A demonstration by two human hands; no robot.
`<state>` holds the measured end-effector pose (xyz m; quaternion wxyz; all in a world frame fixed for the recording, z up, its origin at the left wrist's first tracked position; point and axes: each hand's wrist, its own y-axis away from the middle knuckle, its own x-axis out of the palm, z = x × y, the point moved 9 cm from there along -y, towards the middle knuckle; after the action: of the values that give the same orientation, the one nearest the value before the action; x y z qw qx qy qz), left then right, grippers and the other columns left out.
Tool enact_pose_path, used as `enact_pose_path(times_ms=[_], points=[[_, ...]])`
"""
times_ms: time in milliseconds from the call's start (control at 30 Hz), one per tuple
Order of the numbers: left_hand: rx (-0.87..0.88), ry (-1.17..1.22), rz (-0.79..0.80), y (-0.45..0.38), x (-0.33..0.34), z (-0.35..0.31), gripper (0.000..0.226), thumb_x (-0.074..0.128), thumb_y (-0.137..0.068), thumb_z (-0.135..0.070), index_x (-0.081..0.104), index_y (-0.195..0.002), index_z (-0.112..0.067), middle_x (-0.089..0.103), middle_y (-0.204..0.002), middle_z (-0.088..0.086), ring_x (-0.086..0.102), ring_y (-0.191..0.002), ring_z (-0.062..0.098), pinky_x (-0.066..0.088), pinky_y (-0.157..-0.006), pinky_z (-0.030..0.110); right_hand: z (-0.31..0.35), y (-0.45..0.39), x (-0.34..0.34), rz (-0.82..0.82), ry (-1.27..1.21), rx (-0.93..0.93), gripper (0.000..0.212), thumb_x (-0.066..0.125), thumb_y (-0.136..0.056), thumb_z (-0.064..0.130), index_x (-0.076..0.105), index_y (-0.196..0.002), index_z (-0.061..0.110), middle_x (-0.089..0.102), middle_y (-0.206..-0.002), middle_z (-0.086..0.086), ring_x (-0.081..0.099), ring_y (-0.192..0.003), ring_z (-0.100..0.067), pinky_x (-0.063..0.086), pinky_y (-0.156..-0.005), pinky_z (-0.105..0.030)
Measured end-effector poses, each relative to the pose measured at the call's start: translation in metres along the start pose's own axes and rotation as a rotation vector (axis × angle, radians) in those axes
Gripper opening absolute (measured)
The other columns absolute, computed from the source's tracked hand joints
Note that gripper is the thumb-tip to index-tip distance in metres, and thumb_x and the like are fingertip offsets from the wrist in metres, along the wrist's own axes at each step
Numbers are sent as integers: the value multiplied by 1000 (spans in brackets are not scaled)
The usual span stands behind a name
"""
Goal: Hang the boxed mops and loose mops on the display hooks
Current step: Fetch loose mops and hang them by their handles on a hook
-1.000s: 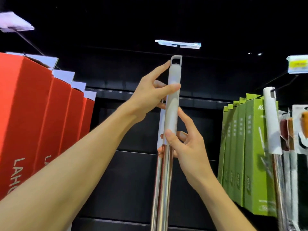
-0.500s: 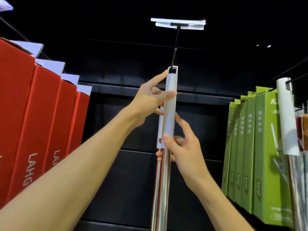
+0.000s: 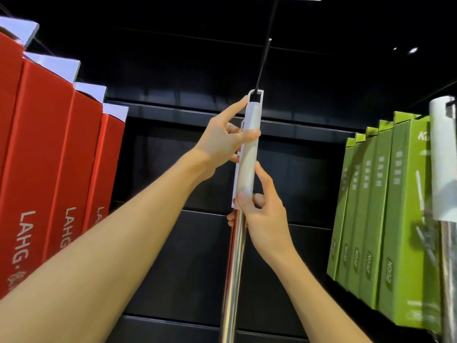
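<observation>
A loose mop stands upright in the middle, with a steel pole [image 3: 233, 268] and a grey plastic grip [image 3: 249, 159] on top. The loop at the grip's top end sits on a black display hook [image 3: 265, 55]. My left hand [image 3: 222, 142] holds the upper part of the grip, thumb across its front and forefinger up along its side. Lower down, my right hand [image 3: 262, 214] grips the mop where the grip meets the pole. A white tag lies behind the grip.
Red boxed mops [image 3: 49, 169] hang in a row at the left, green boxed mops [image 3: 385, 214] at the right. Another loose mop [image 3: 445, 169] with a white grip hangs at the far right. Behind is a black slatted wall [image 3: 173, 243].
The mop's top loop has gone from just below the hook's tip onto the hook. Both hands kept their hold and travelled along with it; the view has come closer.
</observation>
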<state>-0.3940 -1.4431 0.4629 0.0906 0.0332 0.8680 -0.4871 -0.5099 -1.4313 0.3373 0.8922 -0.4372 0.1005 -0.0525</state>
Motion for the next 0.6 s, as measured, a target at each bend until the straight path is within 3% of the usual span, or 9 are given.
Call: enact_pose_path(times_ms=[200, 367, 500, 600], points=[[4, -8, 21, -10, 4, 22, 79, 70, -100, -18, 27, -164, -39, 68, -112, 23, 74, -103, 28, 67, -77, 40, -19, -14, 7, -8, 74, 36, 70, 56, -105, 26, 18, -160, 47, 67, -115, -3, 75, -85, -21, 63, -70, -23], [-37, -32, -1, -18, 7, 42, 78, 69, -101, -18, 28, -163, -39, 68, -103, 12, 73, -97, 20, 64, -70, 28, -33, -25, 10, 10, 170, 61, 73, 54, -107, 29, 9, -162, 47, 65, -117, 2, 71, -93, -13, 52, -61, -10], [-63, -48, -32, -23, 10, 55, 74, 68, -102, -19, 31, -162, -39, 69, -103, 6, 72, -102, 20, 63, -89, 44, -41, -30, 10, 20, 200, 57, 75, 55, -107, 29, 7, -161, 46, 64, -119, 2, 69, -97, -13, 49, -60, -9], [-68, -57, -44, -25, 10, 60, 74, 68, -102, -19, 31, -162, -40, 69, -108, 8, 71, -105, 23, 61, -95, 51, -47, -34, 12, 17, 205, 37, 75, 55, -107, 29, 7, -161, 46, 64, -122, 2, 70, -98, -15, 52, -67, -13]])
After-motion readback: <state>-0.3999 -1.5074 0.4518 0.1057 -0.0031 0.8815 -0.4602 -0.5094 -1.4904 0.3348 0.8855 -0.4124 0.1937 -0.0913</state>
